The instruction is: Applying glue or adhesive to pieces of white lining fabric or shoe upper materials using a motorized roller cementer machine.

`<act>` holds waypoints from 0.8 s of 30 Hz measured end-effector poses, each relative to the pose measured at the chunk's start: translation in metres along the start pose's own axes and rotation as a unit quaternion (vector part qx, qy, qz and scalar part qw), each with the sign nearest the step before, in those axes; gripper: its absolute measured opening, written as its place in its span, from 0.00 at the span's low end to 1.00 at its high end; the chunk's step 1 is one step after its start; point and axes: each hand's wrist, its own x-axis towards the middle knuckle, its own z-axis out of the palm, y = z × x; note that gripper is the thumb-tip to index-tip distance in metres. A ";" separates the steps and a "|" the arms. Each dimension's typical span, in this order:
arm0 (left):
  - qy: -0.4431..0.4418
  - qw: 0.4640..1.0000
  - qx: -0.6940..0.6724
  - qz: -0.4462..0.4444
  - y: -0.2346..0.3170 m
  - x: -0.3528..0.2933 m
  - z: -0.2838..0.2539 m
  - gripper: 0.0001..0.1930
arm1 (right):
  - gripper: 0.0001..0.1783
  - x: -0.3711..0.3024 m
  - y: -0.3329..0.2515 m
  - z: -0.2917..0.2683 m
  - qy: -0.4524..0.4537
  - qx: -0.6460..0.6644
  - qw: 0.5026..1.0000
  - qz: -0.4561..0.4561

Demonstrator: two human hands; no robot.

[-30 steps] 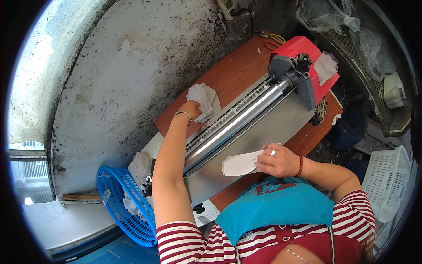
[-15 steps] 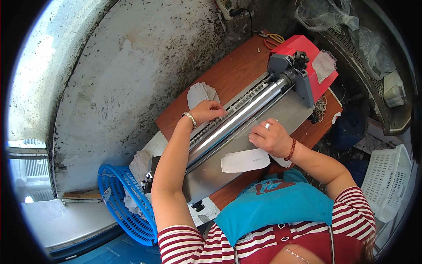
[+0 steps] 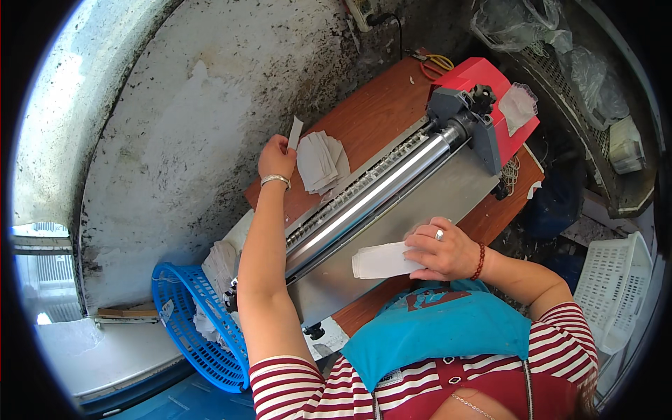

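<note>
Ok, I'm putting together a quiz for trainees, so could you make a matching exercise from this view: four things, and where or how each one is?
1. left hand
2. right hand
3. blue basket
4. white crate

A. at the right end of the paper stack
B. tilted, at lower left, with papers inside
C. holding up a paper strip
D. far right of the picture

Pairs: 1-C, 2-A, 3-B, 4-D

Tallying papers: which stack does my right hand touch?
The flat white paper stack on the silver metal plate; the fanned white pile lies past the steel roller, loose papers near the blue plastic basket.
</note>
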 end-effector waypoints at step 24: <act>-0.296 0.946 -0.046 0.122 0.073 -0.044 0.029 0.15 | 0.08 -0.022 0.011 -0.004 0.078 -0.135 0.988 -0.015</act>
